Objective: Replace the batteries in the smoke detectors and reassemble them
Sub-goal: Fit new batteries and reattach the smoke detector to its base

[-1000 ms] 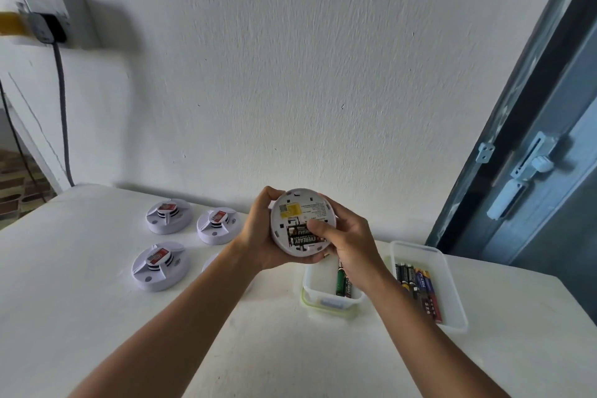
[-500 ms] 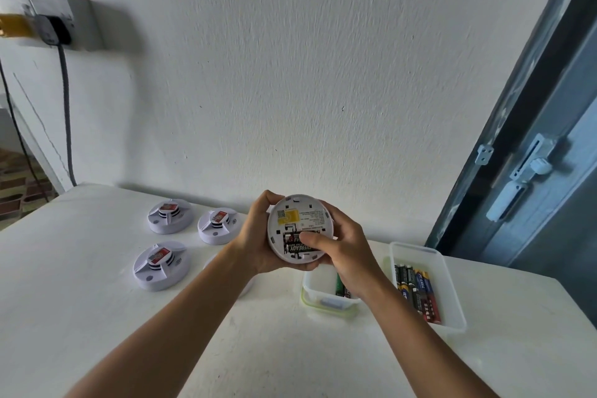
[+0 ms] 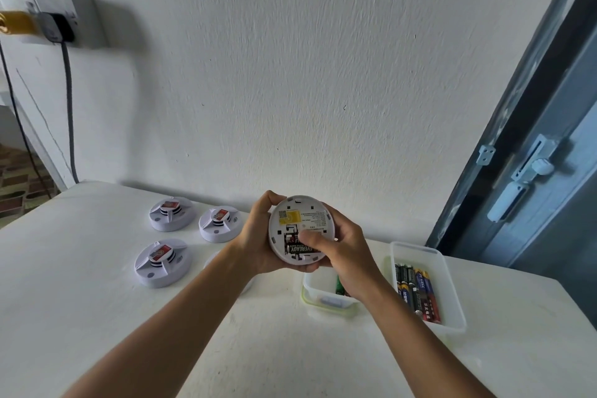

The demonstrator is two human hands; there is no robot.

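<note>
I hold a round white smoke detector (image 3: 298, 223) upright above the table, its back facing me, with a yellow label and an open battery bay. A black battery (image 3: 302, 250) lies in that bay. My left hand (image 3: 255, 244) grips the detector's left rim. My right hand (image 3: 342, 249) holds its right side, thumb pressed on the battery. Three more white detectors (image 3: 161, 263) (image 3: 171, 214) (image 3: 219, 224) lie on the table to the left. A clear tray (image 3: 452, 297) at the right holds several batteries (image 3: 418, 292).
A small clear tub (image 3: 315, 289) with a green battery (image 3: 339, 286) sits under my right wrist. A white round part (image 3: 211, 263) shows behind my left forearm. The white wall stands close behind the table; a blue door frame (image 3: 517, 139) is at right, a socket and cable (image 3: 66, 100) at left.
My right thumb has slid up along the battery in the bay, and the detector has tilted slightly. The hands keep the same grip.
</note>
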